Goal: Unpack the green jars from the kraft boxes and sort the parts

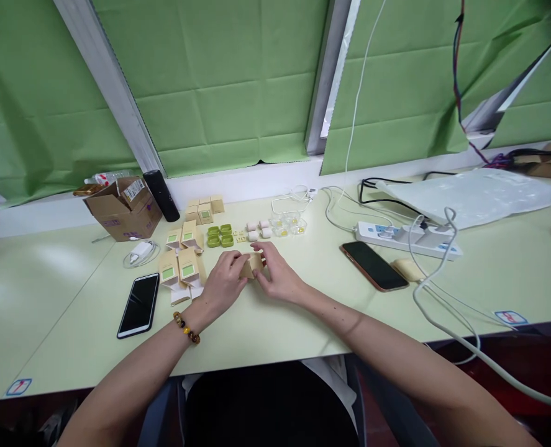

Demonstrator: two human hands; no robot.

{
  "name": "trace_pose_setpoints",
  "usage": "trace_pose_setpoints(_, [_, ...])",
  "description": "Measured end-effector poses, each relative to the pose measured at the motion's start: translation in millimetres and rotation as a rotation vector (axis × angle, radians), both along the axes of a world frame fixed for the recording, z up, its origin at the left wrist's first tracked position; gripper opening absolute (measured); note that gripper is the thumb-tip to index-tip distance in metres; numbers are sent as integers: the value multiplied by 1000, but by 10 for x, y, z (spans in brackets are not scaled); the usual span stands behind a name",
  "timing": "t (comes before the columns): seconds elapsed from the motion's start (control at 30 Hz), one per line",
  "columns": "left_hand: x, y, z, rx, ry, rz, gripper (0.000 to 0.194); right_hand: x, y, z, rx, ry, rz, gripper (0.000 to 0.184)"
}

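Observation:
Between my two hands is a small brown cardboard piece [251,266], folded like part of a little box. My left hand [223,276] pinches its left side, a beaded bracelet on the wrist. Fingers of my right hand [277,273] close on its right side. Just beyond lie several green square trays [220,236], small white-and-pink cylinders [259,231] and clear plastic cups [288,225] with yellow bits. Left of my hands stand several opened small cartons [182,267] with green squares on them. More small brown boxes [204,210] sit behind those.
A phone [138,305] lies at left, another phone [374,266] at right. Beyond it are a white power strip [408,240] and trailing cables [436,267]. A cardboard box [125,209] and a black cylinder [161,195] stand at the back left, a plastic bag [475,194] at the back right.

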State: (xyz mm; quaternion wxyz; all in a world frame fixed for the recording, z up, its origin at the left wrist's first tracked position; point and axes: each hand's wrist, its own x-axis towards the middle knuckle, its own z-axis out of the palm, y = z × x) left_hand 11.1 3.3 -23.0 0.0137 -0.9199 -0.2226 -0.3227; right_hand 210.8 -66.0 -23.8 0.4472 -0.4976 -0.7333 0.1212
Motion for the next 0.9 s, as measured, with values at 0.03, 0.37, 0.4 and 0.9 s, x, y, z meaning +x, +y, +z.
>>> trace_pose_setpoints(0.03, [-1,-1,4,13,12,-4,57,-1,-2,5,-2,1,-3,63])
trace_pose_setpoints(0.37, [2,-36,21,63,40,-26,51,-22,-11,-42,-28,94,-39,80])
trace_pose_setpoints(0.4, [2,-43,29,71,38,-26,49,-24,-16,-40,-28,98,-40,81])
trace_pose_setpoints(0.9, [53,-111,80,146,85,11,34,-65,-33,-11,-83,97,-110,81])
